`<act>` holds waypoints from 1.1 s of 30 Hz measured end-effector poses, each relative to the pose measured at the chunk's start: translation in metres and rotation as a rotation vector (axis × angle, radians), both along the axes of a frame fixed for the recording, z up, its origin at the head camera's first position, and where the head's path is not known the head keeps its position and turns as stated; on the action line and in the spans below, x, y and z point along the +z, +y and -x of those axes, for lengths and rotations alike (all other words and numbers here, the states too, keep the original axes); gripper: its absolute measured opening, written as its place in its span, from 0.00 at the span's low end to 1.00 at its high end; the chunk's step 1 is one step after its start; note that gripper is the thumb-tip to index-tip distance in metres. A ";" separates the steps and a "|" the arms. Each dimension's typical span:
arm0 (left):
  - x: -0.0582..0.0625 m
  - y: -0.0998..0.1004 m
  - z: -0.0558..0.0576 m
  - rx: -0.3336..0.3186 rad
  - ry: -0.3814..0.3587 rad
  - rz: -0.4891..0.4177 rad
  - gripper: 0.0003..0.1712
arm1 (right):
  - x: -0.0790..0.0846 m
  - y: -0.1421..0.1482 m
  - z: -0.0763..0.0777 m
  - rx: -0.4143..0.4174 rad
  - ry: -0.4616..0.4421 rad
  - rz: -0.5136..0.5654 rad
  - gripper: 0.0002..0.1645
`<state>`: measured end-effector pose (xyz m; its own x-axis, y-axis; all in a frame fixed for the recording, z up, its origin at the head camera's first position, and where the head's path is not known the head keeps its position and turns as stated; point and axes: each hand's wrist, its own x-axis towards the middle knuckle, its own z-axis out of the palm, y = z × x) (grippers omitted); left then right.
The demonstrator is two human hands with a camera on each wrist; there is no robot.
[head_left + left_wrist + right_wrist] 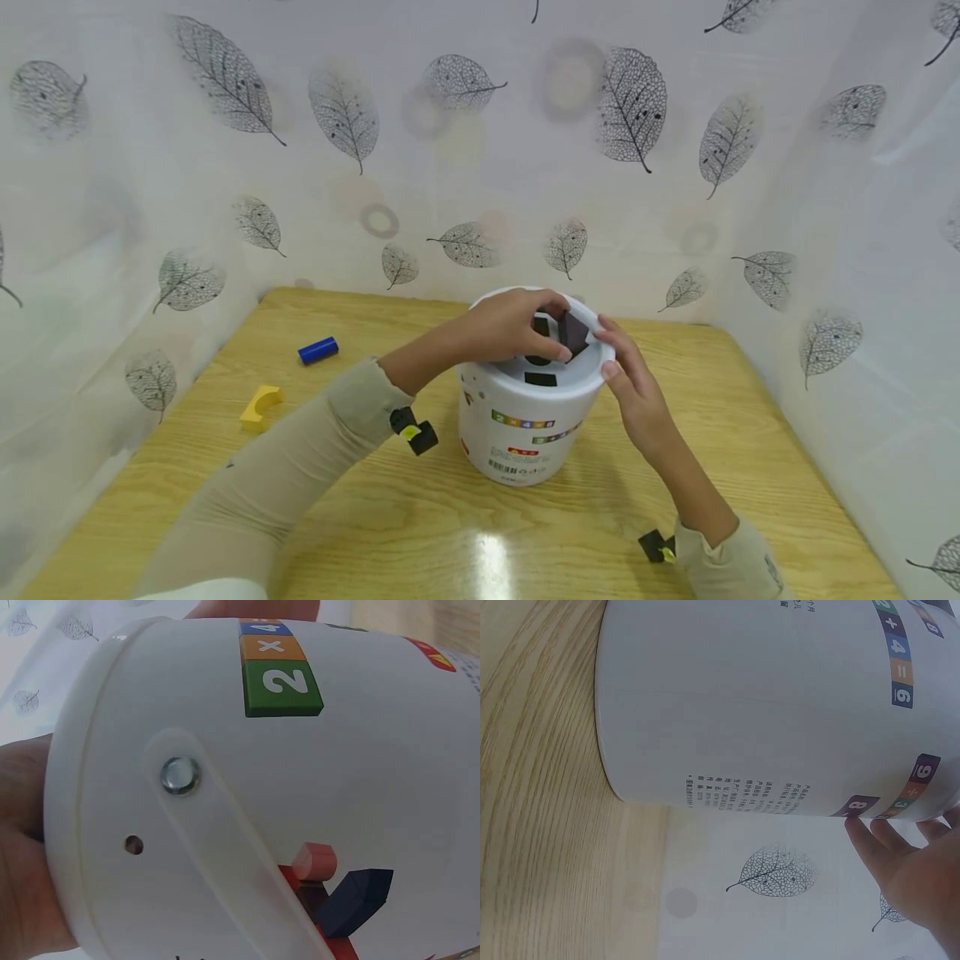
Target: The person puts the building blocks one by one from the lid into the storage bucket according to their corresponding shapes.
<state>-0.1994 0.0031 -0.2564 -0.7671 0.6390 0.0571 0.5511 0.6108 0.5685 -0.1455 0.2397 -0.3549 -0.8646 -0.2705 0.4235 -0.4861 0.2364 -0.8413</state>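
Observation:
A white toy bucket with printed number strips stands upright on the table, its lid recessed and cut with dark shaped holes. Over that lid, my left hand pinches a dark purple block between thumb and fingers. Whether the block's lower end sits in a hole, I cannot tell. At the bucket's right rim, my right hand rests its fingertips against the edge. Its fingers touch the outer wall in the right wrist view, fairly straight. The left wrist view shows the bucket's side and handle, with the block hidden.
On the wooden table, left of the bucket, lie a blue cylinder block and a yellow arch block. A leaf-patterned curtain closes off the back and both sides.

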 end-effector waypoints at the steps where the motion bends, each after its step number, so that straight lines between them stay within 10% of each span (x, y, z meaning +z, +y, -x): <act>1: 0.000 0.000 0.000 0.003 -0.005 0.001 0.40 | 0.000 0.000 0.000 -0.002 -0.004 -0.002 0.25; 33: -0.002 -0.008 0.002 0.014 -0.038 -0.114 0.39 | 0.002 0.001 0.001 0.005 -0.016 0.006 0.25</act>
<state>-0.2014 -0.0045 -0.2589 -0.7787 0.6195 0.0994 0.5199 0.5484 0.6549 -0.1467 0.2406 -0.3533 -0.8698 -0.2724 0.4114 -0.4739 0.2293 -0.8502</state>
